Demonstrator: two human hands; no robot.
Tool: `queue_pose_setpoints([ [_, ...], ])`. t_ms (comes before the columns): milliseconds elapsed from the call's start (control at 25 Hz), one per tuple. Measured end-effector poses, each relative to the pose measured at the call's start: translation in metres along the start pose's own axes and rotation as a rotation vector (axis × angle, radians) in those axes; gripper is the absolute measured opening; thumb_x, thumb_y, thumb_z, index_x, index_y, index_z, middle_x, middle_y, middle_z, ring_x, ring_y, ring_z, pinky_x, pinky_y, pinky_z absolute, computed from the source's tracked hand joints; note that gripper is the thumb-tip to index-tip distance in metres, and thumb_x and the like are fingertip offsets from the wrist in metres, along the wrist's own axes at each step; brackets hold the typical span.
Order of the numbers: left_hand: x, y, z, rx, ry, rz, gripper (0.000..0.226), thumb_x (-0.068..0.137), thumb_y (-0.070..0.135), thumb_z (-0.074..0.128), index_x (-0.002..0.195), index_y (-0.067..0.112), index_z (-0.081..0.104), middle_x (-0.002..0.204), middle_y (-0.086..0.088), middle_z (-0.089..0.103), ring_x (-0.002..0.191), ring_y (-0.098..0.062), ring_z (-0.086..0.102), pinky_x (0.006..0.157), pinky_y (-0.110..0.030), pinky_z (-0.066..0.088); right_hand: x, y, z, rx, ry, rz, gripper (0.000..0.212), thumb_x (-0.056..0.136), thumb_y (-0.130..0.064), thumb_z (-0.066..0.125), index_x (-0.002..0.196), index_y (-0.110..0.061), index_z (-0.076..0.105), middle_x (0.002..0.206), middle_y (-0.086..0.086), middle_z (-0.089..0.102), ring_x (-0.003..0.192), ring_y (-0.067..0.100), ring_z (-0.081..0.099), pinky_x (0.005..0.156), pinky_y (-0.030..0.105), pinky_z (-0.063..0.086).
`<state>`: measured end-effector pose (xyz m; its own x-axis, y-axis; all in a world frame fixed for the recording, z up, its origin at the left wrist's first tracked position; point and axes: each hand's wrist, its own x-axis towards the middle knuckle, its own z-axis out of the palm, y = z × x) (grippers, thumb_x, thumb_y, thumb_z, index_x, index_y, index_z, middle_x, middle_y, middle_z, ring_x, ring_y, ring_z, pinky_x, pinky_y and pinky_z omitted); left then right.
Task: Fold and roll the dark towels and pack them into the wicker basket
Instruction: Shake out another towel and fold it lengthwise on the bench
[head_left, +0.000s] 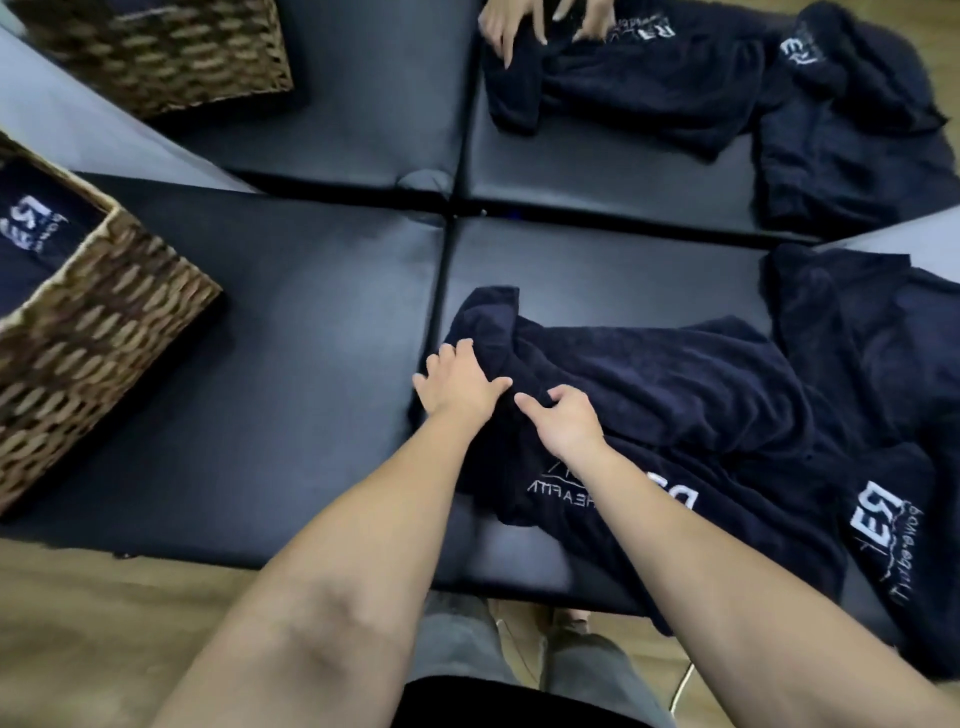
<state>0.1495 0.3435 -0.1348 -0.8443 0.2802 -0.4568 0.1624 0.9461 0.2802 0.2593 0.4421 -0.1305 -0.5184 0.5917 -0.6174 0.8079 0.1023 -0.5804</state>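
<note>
Navy terry, thick and limp: the towel (675, 395) I'm working lies crumpled on the padded black worktop (291, 312), its upper-left corner bunched just ahead of my knuckles, printed logo face-up near my wrists. My left hand (460, 382) rests on that bunched corner, fingers spread and mostly straight, pressing rather than gripping. My right hand (563, 423) sits just beside it on the same towel, fingers curled down into the pile; it looks like a pinch of a fold, though the fingertips are buried and I can't be certain.

Wicker basket (98, 332) stands well left of the towel, at the worktop's edge, with one dark logo towel (31, 228) already inside. More unfolded towels (883, 415) are heaped to the right of mine, overlapping its far end. Beyond the towel, across the worktop, another person's hands (540, 26) handle a separate towel (649, 88); a second basket (166, 52) sits beyond the first.

Step, as I read it: flattening and squaring before the first fold.

Risks:
- Overlap with the right-hand heap; pulling my towel straight could drag a neighbour along.
- Near edge hangs close to the worktop's lip; a hard tug toward me may slide it off.
- Creases left under the left palm will give a lopsided roll, loose in the basket.
</note>
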Motion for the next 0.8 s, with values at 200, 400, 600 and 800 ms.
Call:
queue_pose_setpoints([
  [200,0.032,-0.042,-0.021,-0.546,-0.142,0.048,0.025,0.093,0.037,0.070,0.110,0.019,0.064,0.102,0.007,0.068,0.105,-0.022,0.065,0.092,-0.034,0.046,0.001,-0.038,0.020,0.168,0.009,-0.052,0.044,0.093,-0.032,0.068,0.065,-0.019,0.037,0.060,-0.003,0.035,0.055,0.014,0.031,0.052,0.029,0.029],
  [400,0.048,-0.077,-0.051,-1.022,-0.174,-0.056,0.008,0.095,0.025,0.069,0.097,0.017,0.068,0.098,-0.002,0.075,0.096,-0.025,0.072,0.087,-0.037,0.058,-0.003,-0.071,0.039,0.299,-0.011,-0.073,0.031,0.096,-0.032,0.066,0.073,-0.019,0.049,0.070,-0.001,0.042,0.062,0.012,0.035,0.055,0.027,0.032],
  [600,0.059,-0.106,-0.097,-1.162,-0.129,-0.057,0.009,0.097,0.020,0.067,0.104,0.015,0.070,0.102,-0.003,0.075,0.089,-0.016,0.069,0.079,-0.025,0.057,-0.010,-0.119,0.071,0.411,-0.005,-0.191,0.025,0.096,-0.027,0.068,0.074,-0.017,0.059,0.067,-0.006,0.054,0.061,0.008,0.044,0.063,0.026,0.038],
  [800,0.065,-0.176,-0.128,-1.188,-0.050,-0.240,0.019,0.101,0.021,0.056,0.089,0.024,0.071,0.094,0.001,0.073,0.083,-0.019,0.066,0.074,-0.031,0.049,-0.036,-0.163,0.120,0.267,-0.150,-0.428,0.022,0.095,-0.023,0.069,0.077,-0.015,0.059,0.063,-0.012,0.049,0.053,0.000,0.040,0.058,0.016,0.035],
])
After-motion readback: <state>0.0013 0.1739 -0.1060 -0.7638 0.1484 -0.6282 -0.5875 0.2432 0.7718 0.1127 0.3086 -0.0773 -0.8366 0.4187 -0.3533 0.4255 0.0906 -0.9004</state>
